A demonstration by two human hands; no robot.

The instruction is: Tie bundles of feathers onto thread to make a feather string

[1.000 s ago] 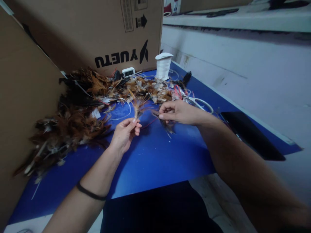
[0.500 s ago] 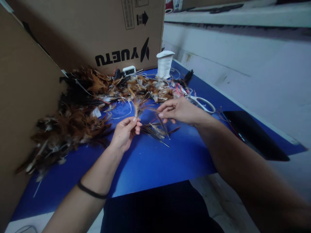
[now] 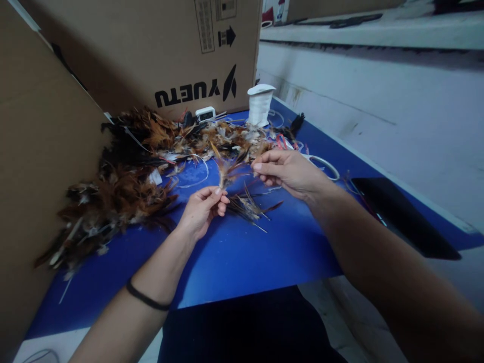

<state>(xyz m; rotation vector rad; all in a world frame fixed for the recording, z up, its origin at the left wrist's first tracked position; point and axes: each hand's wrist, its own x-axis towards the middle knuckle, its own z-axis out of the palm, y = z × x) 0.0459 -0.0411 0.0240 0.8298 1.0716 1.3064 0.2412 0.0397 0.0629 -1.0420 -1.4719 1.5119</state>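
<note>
My left hand (image 3: 206,209) pinches a small brown feather bunch (image 3: 223,176) by its base, with the tips fanned upward above the table. To its right, my right hand (image 3: 283,171) has thumb and fingertips pressed together close to those tips. What it grips, if anything, is too small to make out. Below and between the hands lies a small pile of thin dark feathers (image 3: 247,206) on the blue table (image 3: 242,257).
Heaps of brown and black feathers (image 3: 124,196) line the left and back. A white spool (image 3: 260,106), white-handled scissors (image 3: 325,166), a small white digital device (image 3: 205,114) and a black tablet-like slab (image 3: 404,217) lie around. Cardboard (image 3: 124,55) walls the back and left.
My right hand has drawn slightly back from the feather bunch. A dark feather beneath it now lies differently on the small pile. The whole view has shifted a little.
</note>
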